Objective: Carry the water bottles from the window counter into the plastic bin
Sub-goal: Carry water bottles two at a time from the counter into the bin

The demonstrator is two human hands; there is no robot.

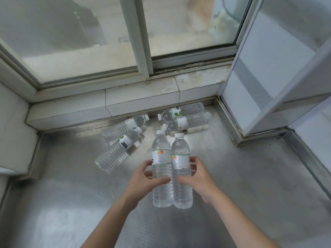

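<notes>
Two clear water bottles with white caps are held side by side above the metal window counter. My left hand grips the left bottle around its middle. My right hand grips the right bottle the same way. Several more bottles lie on their sides on the counter behind them: two at the left and two at the back right. The plastic bin is not in view.
A sliding window with a tiled sill runs along the back of the counter. A white framed panel stands at the right, and a white wall block at the left.
</notes>
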